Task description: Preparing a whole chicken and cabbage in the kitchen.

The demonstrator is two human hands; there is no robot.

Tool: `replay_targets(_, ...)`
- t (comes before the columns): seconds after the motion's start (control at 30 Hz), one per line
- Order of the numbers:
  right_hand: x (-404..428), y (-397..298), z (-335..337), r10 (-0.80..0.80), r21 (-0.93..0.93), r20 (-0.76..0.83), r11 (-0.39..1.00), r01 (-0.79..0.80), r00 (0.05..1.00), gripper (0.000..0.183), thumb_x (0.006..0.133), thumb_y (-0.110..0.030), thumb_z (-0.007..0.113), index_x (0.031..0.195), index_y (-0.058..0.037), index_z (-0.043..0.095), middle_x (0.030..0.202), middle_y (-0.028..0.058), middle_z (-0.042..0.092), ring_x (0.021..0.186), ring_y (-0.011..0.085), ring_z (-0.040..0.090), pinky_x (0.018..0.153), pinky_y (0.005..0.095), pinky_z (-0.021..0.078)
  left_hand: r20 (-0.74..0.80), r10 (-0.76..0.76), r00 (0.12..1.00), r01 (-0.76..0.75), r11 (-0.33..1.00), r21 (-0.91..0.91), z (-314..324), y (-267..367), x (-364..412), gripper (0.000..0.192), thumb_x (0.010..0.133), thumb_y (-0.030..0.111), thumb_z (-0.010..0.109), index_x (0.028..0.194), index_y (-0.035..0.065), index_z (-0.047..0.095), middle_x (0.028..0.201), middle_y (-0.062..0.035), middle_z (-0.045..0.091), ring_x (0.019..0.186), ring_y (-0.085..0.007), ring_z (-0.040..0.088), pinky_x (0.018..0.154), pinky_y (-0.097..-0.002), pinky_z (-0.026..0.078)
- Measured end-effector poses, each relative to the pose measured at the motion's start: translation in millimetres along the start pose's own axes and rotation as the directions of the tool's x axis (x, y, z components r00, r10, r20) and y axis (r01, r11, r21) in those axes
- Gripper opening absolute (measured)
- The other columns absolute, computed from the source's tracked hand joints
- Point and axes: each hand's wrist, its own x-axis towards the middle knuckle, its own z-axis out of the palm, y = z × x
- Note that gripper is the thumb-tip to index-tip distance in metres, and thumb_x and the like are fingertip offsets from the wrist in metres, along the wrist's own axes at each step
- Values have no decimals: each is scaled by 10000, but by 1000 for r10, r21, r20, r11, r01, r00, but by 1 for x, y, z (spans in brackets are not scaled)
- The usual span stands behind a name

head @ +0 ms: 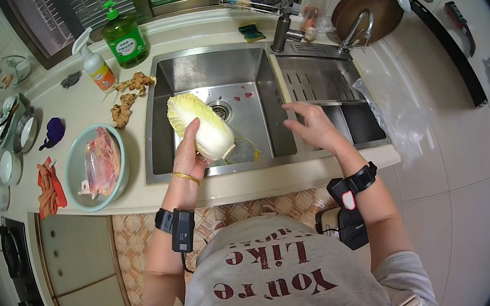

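My left hand (190,153) grips a napa cabbage (205,128) near its lower end, thumb on top and fingers underneath. Its pale yellow-green leafy end points up and left, and its white base faces down and right. The cabbage is held over the stainless steel sink basin (259,139). Under it, the round drain (220,109) is partly covered from sight, as is a yellow-rimmed mesh strainer (244,149). My right hand (311,125) hovers above the divider between the two basins, fingers apart and holding nothing. Small reddish scraps (248,95) lie on the basin floor.
Left of the sink, a pale green bowl (71,178) holds a plucked poultry carcass (102,160). Ginger roots (124,109), a spray bottle (96,63) and a green soap bottle (124,41) stand or lie behind it. The faucet (282,32) rises at the back; a plastic bag (400,118) hangs right.
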Motion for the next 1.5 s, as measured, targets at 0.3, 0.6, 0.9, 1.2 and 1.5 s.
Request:
replay_targets(0.3,-27,33,-77,246,104,-272,969,-225,930,271,766,-89,557,1019,4,581,899,156,631,833,222,610,725,298,465,85,-126,988,118,989,90,35,12,26,511,732,428,633,1122,123,505,1016,-26,591,896,-149,580,662,-298,462)
replay_targets(0.6,-31,57,-192,188,-94,-360,967,-236,914,290,793,-150,571,1023,28,574,857,105,635,821,142,586,726,267,456,-246,-284,927,352,885,305,52,-14,75,618,622,519,675,1095,150,523,993,-13,581,871,-162,566,714,-304,399)
replay_targets(0.9,40,118,-291,178,91,-343,984,-156,922,349,769,-158,606,1057,31,550,984,112,596,900,159,553,792,268,437,-267,-273,924,350,327,878,13,-68,127,406,634,490,699,716,113,569,510,-14,392,410,-129,343,387,-316,253)
replay_targets(1.2,102,172,-328,222,98,-460,975,-199,860,423,730,-163,643,1078,51,529,1005,165,583,936,219,557,820,299,434,-145,-351,925,132,-61,989,-30,-104,162,711,650,551,642,1067,-21,572,1012,-180,585,851,-278,568,721,-343,448)
replay_targets(1.5,112,278,-301,499,343,-414,860,-377,761,423,716,-140,644,1083,40,531,982,146,595,904,224,567,780,298,445,248,-213,945,-300,-260,918,139,-15,189,646,679,528,630,988,-38,587,912,-201,621,871,-283,602,741,-351,471)
